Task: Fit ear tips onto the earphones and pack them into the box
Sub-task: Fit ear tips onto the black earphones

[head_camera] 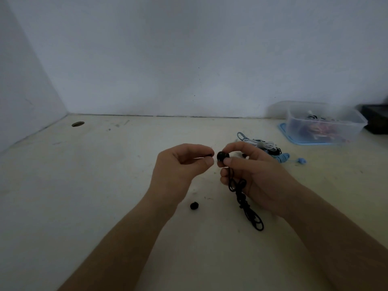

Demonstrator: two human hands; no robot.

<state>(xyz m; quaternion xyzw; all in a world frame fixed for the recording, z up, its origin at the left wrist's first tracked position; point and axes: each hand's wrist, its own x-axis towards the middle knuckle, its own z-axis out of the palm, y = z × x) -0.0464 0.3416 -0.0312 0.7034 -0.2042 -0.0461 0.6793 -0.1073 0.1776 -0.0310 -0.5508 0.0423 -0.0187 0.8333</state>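
Your R hand (252, 175) pinches the black earbud (222, 155) betw. thumb and index, w/ the lower fingers curled round its black cable (245, 204). You hold the bud up off the surface, mid-view. It's round, dark and slightly glossy, pointing left. The cable hangs from your palm in a knotted tangle, and its bottom loops seem to reach the table.

Your L hand (180, 162) sits just beside the bud, not touching it. Its thumb and forefinger are closed on a small black ear tip (210, 154), mostly hidden by the fingertips. Only a narrow gap separates tip and bud.

Count: 2 hands, 1 bud in view, 1 tip pinched, and 1 loose ear tip (194, 205) on the table under your L wrist, near the cable.

Behind your R hand is a pile of other earphones (262, 143), w/ white, blue and black cords mixed. You can't tell how many sets. A blue earbud (301, 161) lies off its right side. Far right, 1 clear plastic box (357, 120) stands on a blue lid (282, 128), contents coloured but blurred. A dark object (375, 118) is cut off at the right edge.

The table (84, 185) is cream, scuffed and specked, w/ 1 round hole (77, 123) far left. The walls (189, 59) are plain, pale grey-blue, and meet in a corner at left. Light is dim.
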